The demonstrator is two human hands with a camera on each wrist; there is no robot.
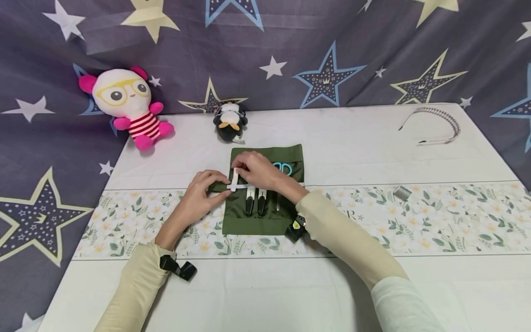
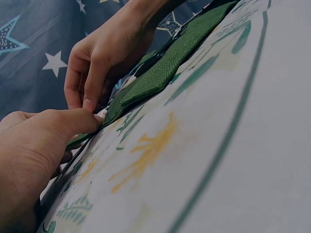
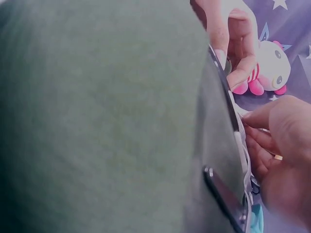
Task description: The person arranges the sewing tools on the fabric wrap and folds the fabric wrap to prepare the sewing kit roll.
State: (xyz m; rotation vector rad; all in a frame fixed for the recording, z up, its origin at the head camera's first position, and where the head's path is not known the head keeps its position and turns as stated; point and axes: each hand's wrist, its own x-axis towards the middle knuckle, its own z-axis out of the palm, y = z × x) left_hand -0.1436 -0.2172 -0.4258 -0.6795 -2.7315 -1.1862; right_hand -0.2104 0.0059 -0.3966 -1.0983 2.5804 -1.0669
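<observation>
A dark green cloth tool roll (image 1: 244, 226) lies unrolled on the table, with a white elastic band (image 1: 243, 186) across its middle. My right hand (image 1: 259, 169) pinches a slim white stick-like item (image 1: 235, 177) at the band's left end; its kind is unclear. My left hand (image 1: 201, 193) pinches the roll's left edge beside the band, and the left wrist view shows the green fabric (image 2: 146, 85) there. Two black-and-white pens (image 1: 250, 205) sit under the band. To their right are scissors with teal handles (image 1: 286, 168), partly hidden by my right hand.
Behind the roll sit a penguin plush (image 1: 229, 124) and a pink and white plush toy (image 1: 143, 122). A curved headband (image 1: 454, 122) lies at the back right, with a small grey cylinder (image 1: 402, 192) nearer. A floral strip (image 1: 456, 221) crosses the white table.
</observation>
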